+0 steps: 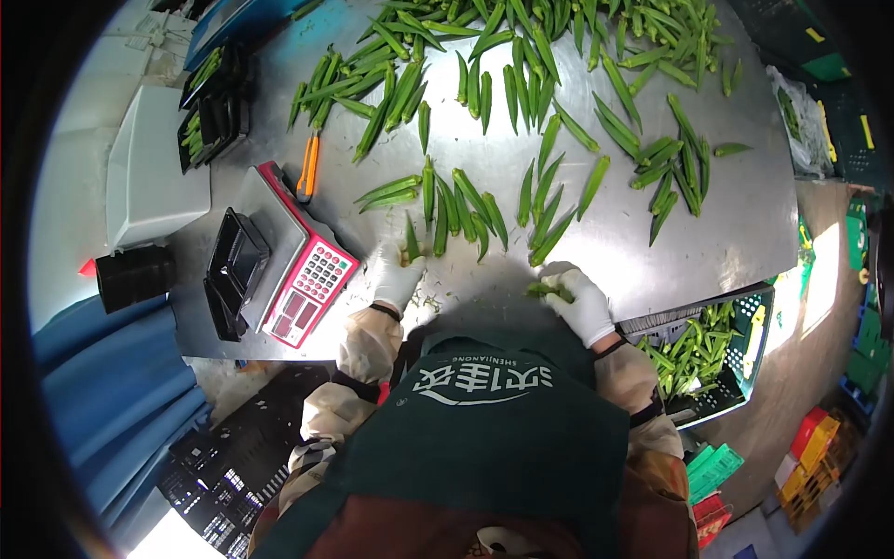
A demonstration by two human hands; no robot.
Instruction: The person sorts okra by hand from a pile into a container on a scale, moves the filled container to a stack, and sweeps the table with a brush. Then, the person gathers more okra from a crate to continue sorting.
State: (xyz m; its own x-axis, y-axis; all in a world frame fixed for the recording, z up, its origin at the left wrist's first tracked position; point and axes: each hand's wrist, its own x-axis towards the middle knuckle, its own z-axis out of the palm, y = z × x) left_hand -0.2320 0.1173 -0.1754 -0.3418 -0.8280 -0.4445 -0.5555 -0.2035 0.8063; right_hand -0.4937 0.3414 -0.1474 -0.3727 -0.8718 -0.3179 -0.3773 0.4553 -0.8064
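My left hand (395, 278), in a white glove, is closed around the lower end of an upright okra pod (412, 238) near the table's front edge. Across from it, my white-gloved right hand (583, 307) has its fingers curled round green okra (549, 292), partly hidden by the glove. Just beyond my hands, several loose okra pods (453, 210) lie in a rough row, pointing mostly away from me. Another small group of pods (547, 200) lies beyond my right hand. Small green scraps are scattered on the metal beside my left hand.
A large okra heap (521, 47) covers the far side of the metal table (307, 214). On the left stand a red-and-white scale (317, 279) with black trays (237, 252) and an orange-handled cutter (309, 168). A crate (752, 345) of okra stands at the right.
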